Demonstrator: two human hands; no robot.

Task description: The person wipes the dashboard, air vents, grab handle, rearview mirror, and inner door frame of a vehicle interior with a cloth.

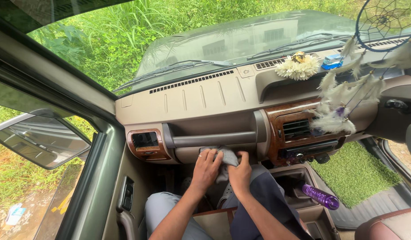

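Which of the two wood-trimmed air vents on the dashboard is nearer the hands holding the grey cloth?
The side vent by the door, just beyond the left hand on the grey cloth. The centre vent sits farther off, behind hanging feathers.

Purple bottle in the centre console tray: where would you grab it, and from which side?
Grip the purple bottle around its mid-body, coming from above. It lies on its side, slanting across the console tray, so its upper side is exposed while the tray walls probably block a side approach. Both the left hand and right hand are on the grey cloth.
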